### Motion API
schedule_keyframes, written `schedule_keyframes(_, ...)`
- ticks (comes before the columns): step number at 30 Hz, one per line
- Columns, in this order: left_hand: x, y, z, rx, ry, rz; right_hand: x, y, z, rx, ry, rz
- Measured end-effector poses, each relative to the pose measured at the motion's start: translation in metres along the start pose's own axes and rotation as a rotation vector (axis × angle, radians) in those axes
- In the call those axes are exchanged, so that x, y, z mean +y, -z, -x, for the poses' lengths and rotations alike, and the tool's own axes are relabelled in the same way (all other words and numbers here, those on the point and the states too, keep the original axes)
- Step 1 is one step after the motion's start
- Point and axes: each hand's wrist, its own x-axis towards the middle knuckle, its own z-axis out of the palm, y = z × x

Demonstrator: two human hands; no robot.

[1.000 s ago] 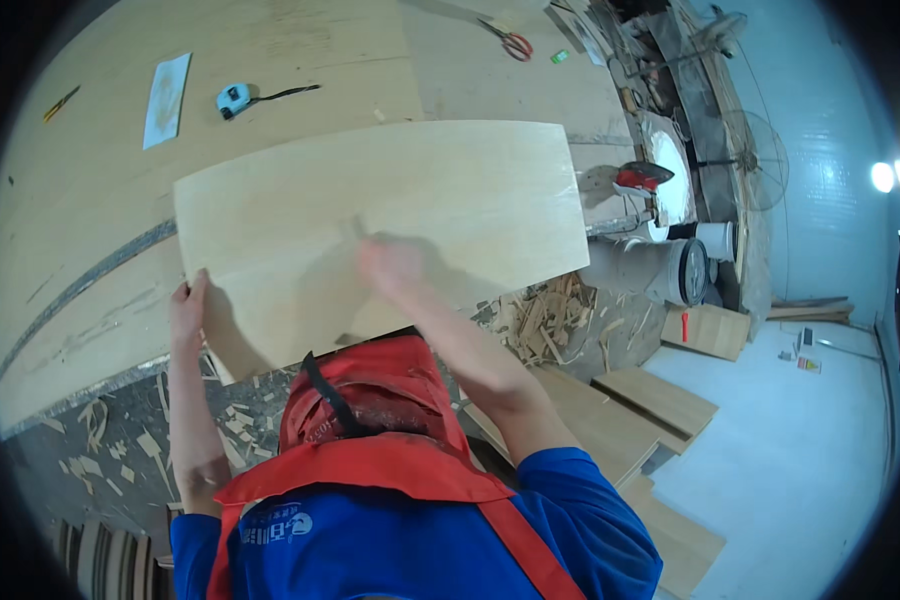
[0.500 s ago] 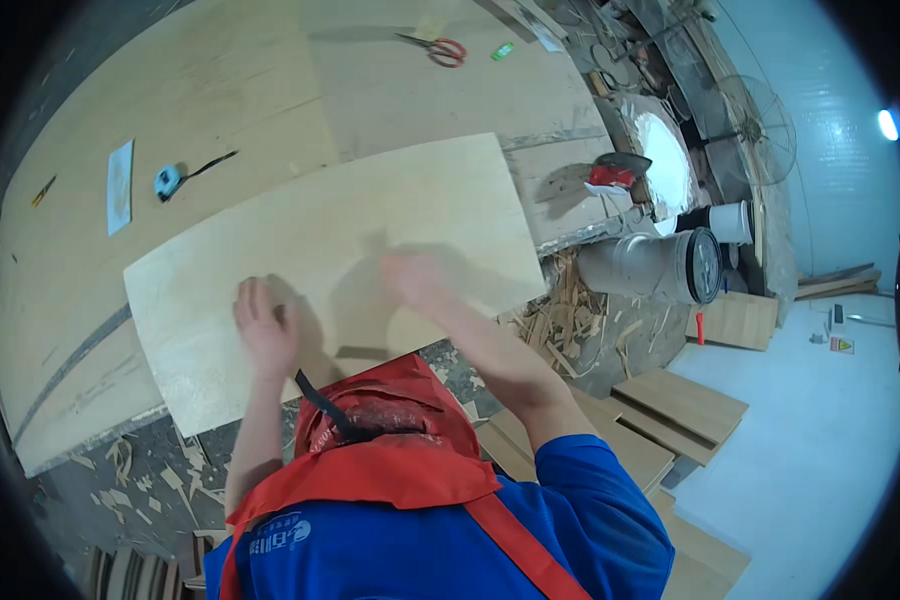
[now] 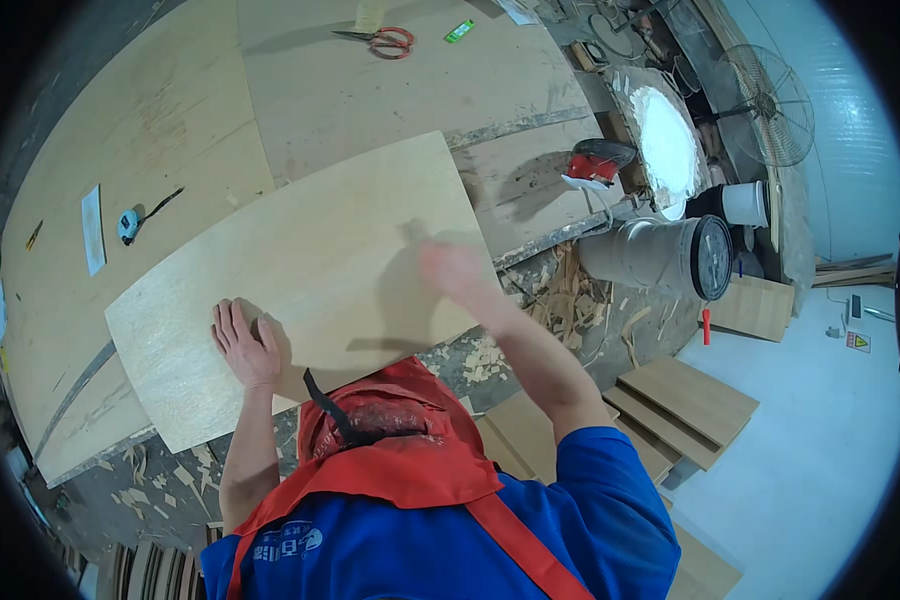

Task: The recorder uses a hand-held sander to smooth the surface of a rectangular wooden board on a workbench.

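Observation:
A pale wooden board lies at a slant on the large worktable. My left hand rests flat on its left part, fingers spread and thumb out. Over the right part of the board is my right hand, smeared by motion, with its shadow falling on the wood to its left. Its fingers look drawn in, but whether they hold anything I cannot make out. The board's near edge comes close to the red apron I wear, from which a dark strap sticks up.
On the worktable are red-handled scissors, a green item, a blue tape measure, a white paper strip and a red and black tool. Right of it stand a bucket and a fan. Wood scraps litter the floor.
My right hand has moved right across the board. My left hand stays flat on it, slightly left and lower in view. The head view has shifted and turned a little.

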Motion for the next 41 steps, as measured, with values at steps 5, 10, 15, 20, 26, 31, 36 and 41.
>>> schedule_keyframes(5,0.006,0.002,-0.003,0.003,0.016,0.016,0.094,0.067,-0.006,-0.049,-0.347,0.061)
schedule_keyframes(10,0.004,0.011,0.0,0.002,0.046,0.015,0.105,0.046,0.013,0.199,-0.328,-0.062)
schedule_keyframes(15,0.004,0.005,-0.004,-0.026,0.053,0.07,0.062,0.037,-0.019,0.26,-0.265,-0.436)
schedule_keyframes(20,0.0,0.007,0.005,-0.048,0.074,0.128,-0.032,0.097,-0.036,0.246,-0.122,-1.211)
schedule_keyframes(26,-0.013,0.008,-0.023,-0.043,-0.041,0.184,-0.064,0.075,0.065,0.023,-0.149,-1.024)
schedule_keyframes(31,-0.039,-0.017,-0.102,-0.059,-0.17,0.172,-0.107,0.005,0.172,-0.142,-0.497,-1.204)
schedule_keyframes(36,-0.037,-0.02,-0.182,-0.395,-0.114,0.127,-0.132,-0.055,0.225,-0.118,-0.79,-1.396)
schedule_keyframes(41,-0.031,-0.048,-0.251,-0.798,-0.203,0.165,-0.147,-0.076,0.211,0.077,-1.014,-1.789)
